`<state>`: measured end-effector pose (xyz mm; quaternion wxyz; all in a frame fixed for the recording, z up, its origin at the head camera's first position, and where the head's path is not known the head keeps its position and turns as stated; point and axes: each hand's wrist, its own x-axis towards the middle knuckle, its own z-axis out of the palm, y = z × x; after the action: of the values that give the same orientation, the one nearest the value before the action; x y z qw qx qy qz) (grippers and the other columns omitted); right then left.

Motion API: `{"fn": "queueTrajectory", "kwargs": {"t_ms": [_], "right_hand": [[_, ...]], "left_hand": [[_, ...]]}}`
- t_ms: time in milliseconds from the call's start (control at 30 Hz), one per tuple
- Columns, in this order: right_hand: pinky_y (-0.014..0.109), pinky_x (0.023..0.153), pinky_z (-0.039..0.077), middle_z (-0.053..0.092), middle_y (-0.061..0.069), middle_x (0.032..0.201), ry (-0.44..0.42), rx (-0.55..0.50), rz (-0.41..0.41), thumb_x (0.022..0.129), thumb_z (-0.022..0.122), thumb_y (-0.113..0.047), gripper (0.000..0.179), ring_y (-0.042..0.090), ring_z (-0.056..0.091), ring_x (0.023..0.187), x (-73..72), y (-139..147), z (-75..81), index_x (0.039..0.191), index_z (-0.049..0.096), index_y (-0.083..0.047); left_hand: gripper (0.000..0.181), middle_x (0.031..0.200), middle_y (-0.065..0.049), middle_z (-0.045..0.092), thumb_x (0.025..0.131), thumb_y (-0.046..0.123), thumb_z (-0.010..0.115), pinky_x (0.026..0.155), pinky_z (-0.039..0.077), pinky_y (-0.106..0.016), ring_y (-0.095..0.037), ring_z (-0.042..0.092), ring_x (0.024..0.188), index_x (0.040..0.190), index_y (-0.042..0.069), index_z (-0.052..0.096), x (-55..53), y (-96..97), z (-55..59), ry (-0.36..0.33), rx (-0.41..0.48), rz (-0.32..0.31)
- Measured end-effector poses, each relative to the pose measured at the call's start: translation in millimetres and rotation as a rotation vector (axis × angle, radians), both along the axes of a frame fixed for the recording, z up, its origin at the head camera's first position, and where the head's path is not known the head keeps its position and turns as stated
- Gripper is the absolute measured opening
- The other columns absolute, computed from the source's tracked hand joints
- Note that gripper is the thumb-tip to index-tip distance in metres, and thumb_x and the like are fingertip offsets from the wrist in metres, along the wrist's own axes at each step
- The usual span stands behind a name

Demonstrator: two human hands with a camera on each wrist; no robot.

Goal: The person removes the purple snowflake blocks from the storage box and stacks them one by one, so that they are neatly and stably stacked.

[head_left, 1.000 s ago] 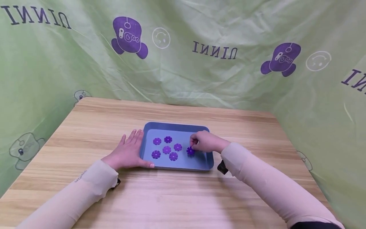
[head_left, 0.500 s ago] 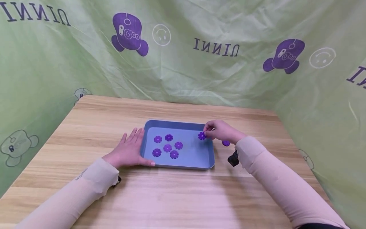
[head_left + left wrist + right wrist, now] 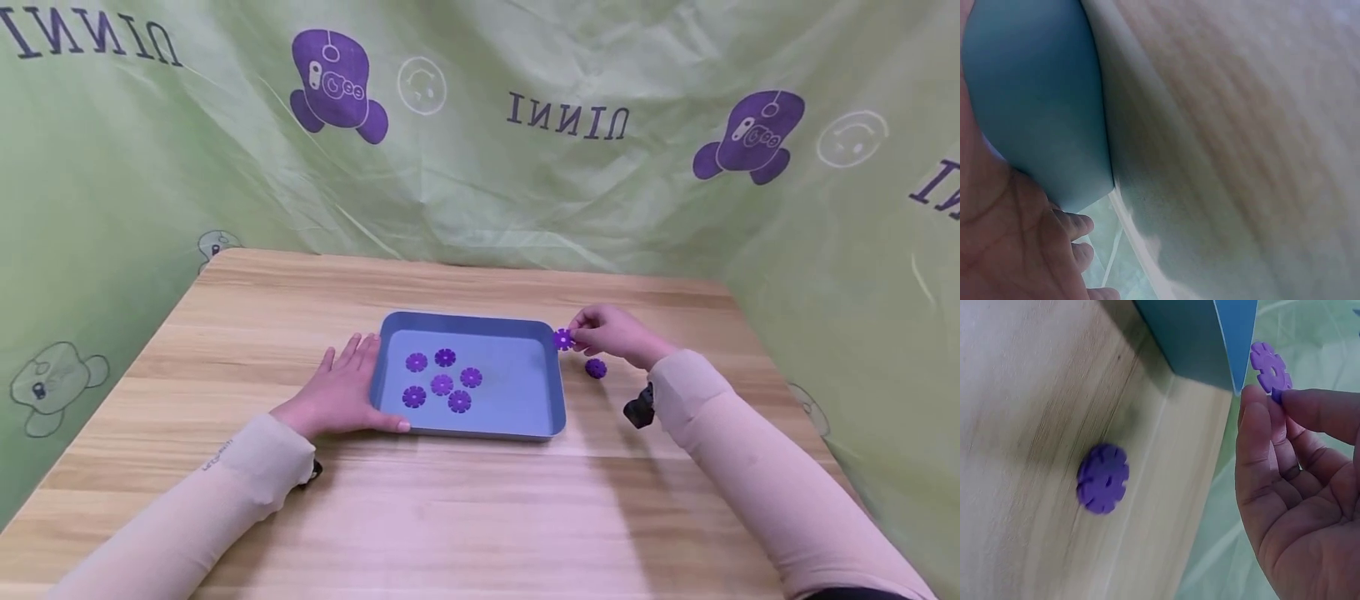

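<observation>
My right hand (image 3: 611, 332) pinches a purple snowflake building disc (image 3: 561, 339) between thumb and fingertips, over the right rim of a blue tray (image 3: 517, 379). In the right wrist view the held disc (image 3: 1269, 364) is seen with its notches and centre hole, close by the tray's corner. Just below that hand on the table lies a short stack of purple discs (image 3: 596, 368). My left hand (image 3: 339, 387) rests along the tray's left side, fingers spread and straight, thumb at the front rim. Several purple discs (image 3: 442, 384) lie flat and separate in the tray's left half.
The tray stands mid-table on a wood-grain tabletop (image 3: 465, 517). A green cloth (image 3: 465, 200) with purple cartoon prints hangs behind the table and on both sides.
My right hand has lifted a disc from the tray's right part and carried it up and right to the rim, uncovering the stack. My left hand keeps its place.
</observation>
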<state>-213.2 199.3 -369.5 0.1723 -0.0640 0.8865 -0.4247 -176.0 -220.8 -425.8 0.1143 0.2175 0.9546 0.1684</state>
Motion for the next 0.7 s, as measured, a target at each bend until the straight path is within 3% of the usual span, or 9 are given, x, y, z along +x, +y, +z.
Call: {"fn": "queueTrajectory", "kwargs": {"t_ms": [167, 367, 700], "right_hand": [[0.034, 0.082, 0.060, 0.066, 0.010, 0.094, -0.050, -0.064, -0.046, 0.104, 0.053, 0.001, 0.015, 0.021, 0.065, 0.088, 2.2, 16, -4.4, 0.111, 0.059, 0.013], [0.032, 0.085, 0.059, 0.063, 0.008, 0.095, -0.114, -0.119, -0.095, 0.105, 0.050, 0.003, 0.016, 0.017, 0.063, 0.088, 0.0, 32, -8.2, 0.115, 0.054, 0.015], [0.026, 0.077, 0.057, 0.065, 0.008, 0.094, -0.162, -0.066, -0.158, 0.105, 0.052, 0.002, 0.017, 0.015, 0.063, 0.084, 2.5, 58, -17.3, 0.115, 0.057, 0.014]], "left_hand": [[0.149, 0.167, -0.031, 0.008, 0.068, 0.082, 0.075, 0.121, -0.002, -0.066, -0.047, -0.001, 0.155, 0.160, -0.012, 0.004, 1.5, 1.7, -2.3, -0.007, 0.000, 0.000], [0.149, 0.167, -0.031, 0.007, 0.068, 0.081, 0.076, 0.120, -0.002, -0.066, -0.047, -0.002, 0.155, 0.160, -0.012, 0.003, 3.1, -0.8, -2.3, -0.013, 0.005, 0.005], [0.148, 0.167, -0.031, 0.008, 0.069, 0.081, 0.075, 0.121, 0.000, -0.067, -0.048, 0.000, 0.155, 0.160, -0.012, 0.004, 1.9, 3.8, 0.9, 0.005, -0.001, 0.000]]}}
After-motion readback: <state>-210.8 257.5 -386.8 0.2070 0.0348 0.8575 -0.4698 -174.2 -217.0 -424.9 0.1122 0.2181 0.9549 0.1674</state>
